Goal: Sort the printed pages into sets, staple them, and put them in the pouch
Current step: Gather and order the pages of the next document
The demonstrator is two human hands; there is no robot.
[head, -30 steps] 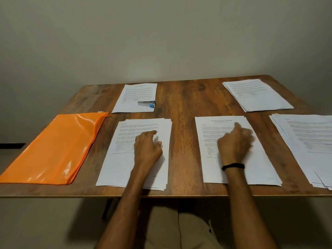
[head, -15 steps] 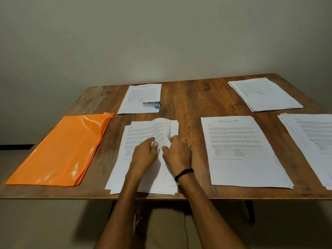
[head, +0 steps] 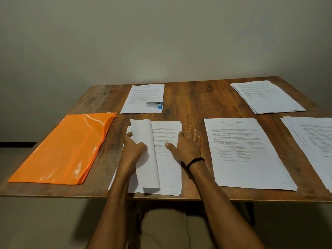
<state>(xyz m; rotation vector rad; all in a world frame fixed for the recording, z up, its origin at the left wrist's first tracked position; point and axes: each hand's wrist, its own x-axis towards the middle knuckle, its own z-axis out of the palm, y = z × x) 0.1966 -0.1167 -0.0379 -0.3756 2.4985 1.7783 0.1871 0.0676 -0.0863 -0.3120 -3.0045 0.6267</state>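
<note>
– Five groups of paper on the wooden table (head: 194, 101), correct?
– Correct, five. Nearest to the body, the middle stack (head: 169, 169). To the right of it, well apart, the titled set (head: 251, 168), with a heading and a small printed grid. At the right edge, the fanned stack (head: 312, 141), partly cut off by the frame. At the far right corner, the far stack (head: 267, 97). At the far middle, the far sheet (head: 142, 96).
– Anything on that far sheet?
– Yes, the stapler (head: 154, 104), silver with a blue end, lying on its near right corner.
– And where the pouch?
– On the left side, flat on the table: the orange pouch (head: 61, 150), glossy, near the middle stack but not touching it.
– Now the left hand (head: 133, 148)?
– Grips the top page (head: 145, 159) of the middle stack, thumb in front, fingers behind the sheet. Lifted and curled over toward the left, blank back side showing, lower part lying on the stack.
– And the right hand (head: 186, 146)?
– Opened flat, fingers spread, pressing on the uncovered page of the same stack near its right edge. Holds nothing. Around the wrist, a black band (head: 195, 161).
– Between the two hands?
– Only the printed lines of the uncovered page.
</note>
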